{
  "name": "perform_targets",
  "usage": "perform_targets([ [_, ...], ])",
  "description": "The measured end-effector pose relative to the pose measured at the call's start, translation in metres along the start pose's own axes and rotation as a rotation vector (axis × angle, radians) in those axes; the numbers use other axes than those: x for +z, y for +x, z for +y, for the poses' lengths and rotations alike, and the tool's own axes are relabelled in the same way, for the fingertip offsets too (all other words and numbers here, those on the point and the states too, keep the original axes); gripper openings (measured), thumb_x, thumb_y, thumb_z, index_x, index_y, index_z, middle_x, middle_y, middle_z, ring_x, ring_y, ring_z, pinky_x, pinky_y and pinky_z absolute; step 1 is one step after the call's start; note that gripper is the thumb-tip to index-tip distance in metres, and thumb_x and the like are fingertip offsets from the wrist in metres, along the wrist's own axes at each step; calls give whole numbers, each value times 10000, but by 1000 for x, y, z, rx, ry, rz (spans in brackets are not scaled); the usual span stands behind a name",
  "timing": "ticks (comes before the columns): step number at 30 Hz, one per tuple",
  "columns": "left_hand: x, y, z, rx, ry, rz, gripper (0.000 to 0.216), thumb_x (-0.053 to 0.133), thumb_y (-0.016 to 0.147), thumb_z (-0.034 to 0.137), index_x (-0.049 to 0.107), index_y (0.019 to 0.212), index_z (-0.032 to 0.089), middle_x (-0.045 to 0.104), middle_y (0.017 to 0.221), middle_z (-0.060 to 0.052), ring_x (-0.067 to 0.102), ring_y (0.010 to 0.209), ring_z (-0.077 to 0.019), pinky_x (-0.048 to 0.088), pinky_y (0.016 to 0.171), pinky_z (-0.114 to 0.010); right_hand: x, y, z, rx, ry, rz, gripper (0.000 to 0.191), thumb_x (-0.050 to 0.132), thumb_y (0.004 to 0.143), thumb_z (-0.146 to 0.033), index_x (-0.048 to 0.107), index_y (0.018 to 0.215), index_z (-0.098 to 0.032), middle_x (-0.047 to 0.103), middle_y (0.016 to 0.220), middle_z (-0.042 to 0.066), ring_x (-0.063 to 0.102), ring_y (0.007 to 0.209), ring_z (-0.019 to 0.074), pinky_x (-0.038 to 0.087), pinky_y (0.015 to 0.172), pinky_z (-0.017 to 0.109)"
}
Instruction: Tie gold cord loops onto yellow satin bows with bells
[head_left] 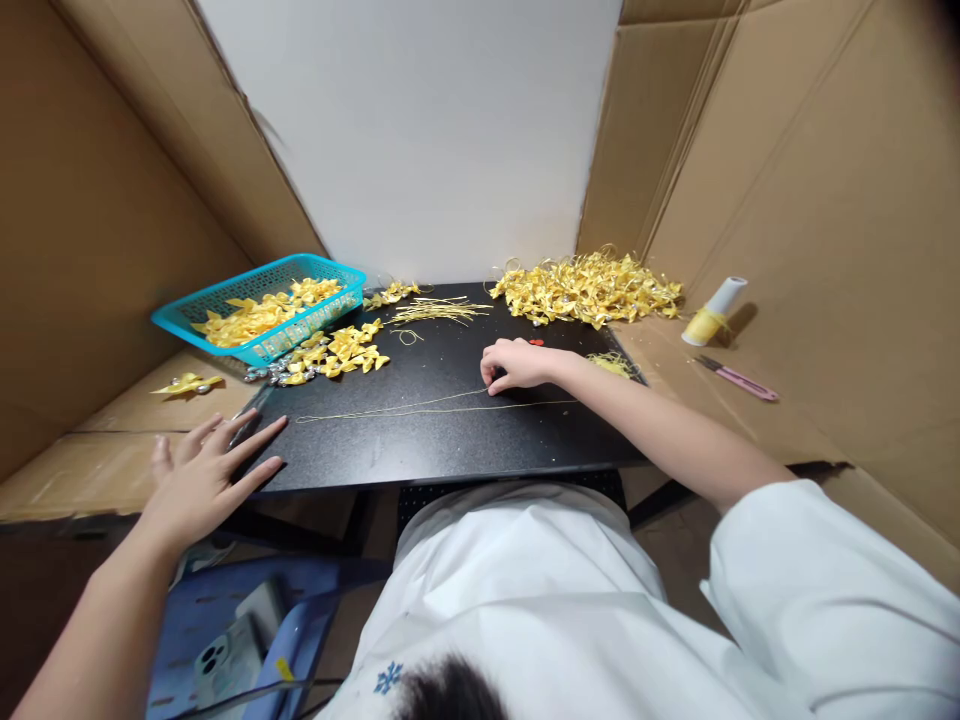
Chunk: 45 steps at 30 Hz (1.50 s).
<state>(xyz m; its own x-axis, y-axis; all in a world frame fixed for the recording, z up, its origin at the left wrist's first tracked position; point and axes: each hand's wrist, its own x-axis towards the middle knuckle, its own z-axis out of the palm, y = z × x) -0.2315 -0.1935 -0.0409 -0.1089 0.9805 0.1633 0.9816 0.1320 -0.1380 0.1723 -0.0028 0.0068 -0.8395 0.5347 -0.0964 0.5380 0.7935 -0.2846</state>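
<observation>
A thin gold cord (390, 411) lies doubled across the black tabletop (420, 455), its looped end toward the left. My right hand (517, 365) pinches one strand of it between thumb and fingers, low over the table's middle. The cord's other strand runs on to the right and passes behind my forearm. At the table's left edge my left hand (217, 465) is spread with its fingers apart, holding nothing. Its fingertips are close to the cord's loop but apart from it.
A turquoise basket (259, 270) of yellow ribbon bows stands back left, with loose bows (349, 350) beside it. Cut gold cords (439, 311) lie at the back. A large heap of finished bows (589, 290) sits back right, near a cord roll (712, 312) and a pink-handled cutter (739, 380).
</observation>
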Motion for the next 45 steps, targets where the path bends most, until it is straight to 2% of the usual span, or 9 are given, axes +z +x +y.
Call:
perform_targets([
  [4, -1, 0, 1, -10, -1, -11, 635, 159, 942, 555, 454, 1445, 304, 371, 1544, -80, 257, 1424, -371, 48, 1115, -680, -1, -2, 0, -2, 35, -10, 104, 660, 827, -240, 638, 750, -173, 655, 1015, 56, 508, 1040, 221, 332, 845, 334],
  [8, -4, 0, 3, -7, 5, -39, 661, 138, 942, 553, 449, 1452, 271, 371, 1542, -102, 260, 1420, -383, 70, 1101, -698, -6, -10, 7, 39, 94, -28, 103, 623, 838, -261, 631, 795, -167, 650, 950, 51, 535, 887, 170, 364, 773, 284],
  [12, -3, 2, 2, -3, 14, -42, 656, 139, 941, 554, 450, 1450, 281, 377, 1539, -97, 269, 1415, -380, 78, 1096, -702, -15, -16, 17, 86, 182, -112, 123, 609, 825, -280, 627, 806, -160, 640, 836, 28, 518, 732, 133, 378, 678, 252],
  [16, 0, 3, -1, -1, 3, -32, 641, 150, 939, 558, 448, 1447, 307, 381, 1535, -88, 267, 1415, -375, 70, 1096, -704, -25, -16, 24, 112, 262, -201, 171, 625, 791, -319, 616, 758, -152, 600, 714, -4, 469, 657, 116, 368, 650, 251],
  [23, 2, 2, -4, 16, -19, -7, 619, 172, 945, 552, 446, 1448, 318, 398, 1523, -99, 275, 1414, -383, 73, 1093, -712, -34, -17, 34, 153, 362, -256, 260, 662, 722, -412, 601, 747, -161, 600, 747, 5, 491, 728, 137, 376, 703, 271],
  [33, 1, 3, -4, 34, -12, 13, 618, 202, 942, 514, 474, 1438, 265, 427, 1502, -132, 324, 1383, -410, 84, 1096, -714, -37, -26, 47, 237, 436, -256, 248, 702, 679, -396, 610, 734, -173, 623, 786, 19, 523, 766, 151, 393, 734, 293],
  [38, 3, 3, -5, 29, -6, -7, 614, 195, 947, 524, 459, 1444, 281, 409, 1519, -112, 302, 1393, -399, 96, 1085, -726, -34, -28, 50, 263, 470, -258, 294, 718, 649, -433, 612, 733, -172, 626, 776, 15, 529, 758, 144, 393, 711, 283],
  [45, 1, 4, -4, 29, -13, -13, 670, 143, 948, 553, 451, 1452, 236, 397, 1520, -121, 286, 1399, -405, 83, 1086, -729, -32, -33, 59, 315, 489, -256, 269, 725, 627, -403, 618, 706, -170, 651, 795, 32, 555, 766, 147, 387, 671, 263],
])
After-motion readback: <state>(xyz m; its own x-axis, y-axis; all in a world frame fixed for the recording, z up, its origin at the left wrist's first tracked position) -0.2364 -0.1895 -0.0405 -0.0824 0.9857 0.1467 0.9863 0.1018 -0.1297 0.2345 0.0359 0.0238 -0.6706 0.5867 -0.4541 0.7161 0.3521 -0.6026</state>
